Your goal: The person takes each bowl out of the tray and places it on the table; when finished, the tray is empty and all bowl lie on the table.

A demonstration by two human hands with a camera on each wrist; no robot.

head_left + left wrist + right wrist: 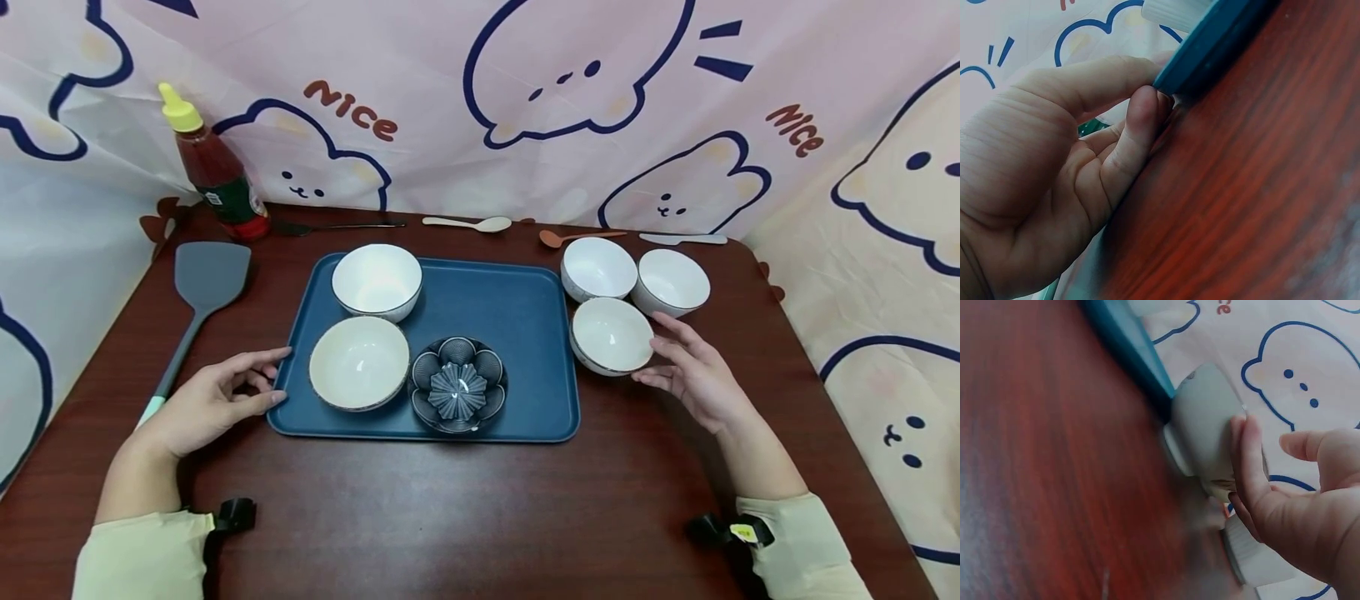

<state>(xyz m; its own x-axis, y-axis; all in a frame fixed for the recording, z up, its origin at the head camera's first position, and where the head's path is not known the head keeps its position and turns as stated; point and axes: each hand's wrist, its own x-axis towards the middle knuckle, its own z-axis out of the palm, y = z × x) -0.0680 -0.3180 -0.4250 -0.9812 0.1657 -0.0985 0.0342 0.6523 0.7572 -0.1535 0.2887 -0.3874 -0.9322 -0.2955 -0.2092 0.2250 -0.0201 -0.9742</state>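
Observation:
My left hand (206,400) is at the left edge of a blue tray (495,308), pinching its rim (1188,59) between thumb and fingers in the left wrist view. On the tray stand two white bowls (377,279) and a dark flower-shaped bowl (459,387). Just past the tray's right edge is another white bowl (611,333). The fingers of my right hand (693,371) touch that bowl's right side. In the right wrist view, the thumb stands apart from the bowl (1207,419). Two more white bowls (597,267) stand close behind it.
A grey spatula (210,275) lies left of the tray, with a red sauce bottle (221,179) behind it. Along the back edge lie a black utensil (337,226), a white spoon (468,223), an orange spoon (577,237) and a white knife (682,239). A printed cloth hangs behind.

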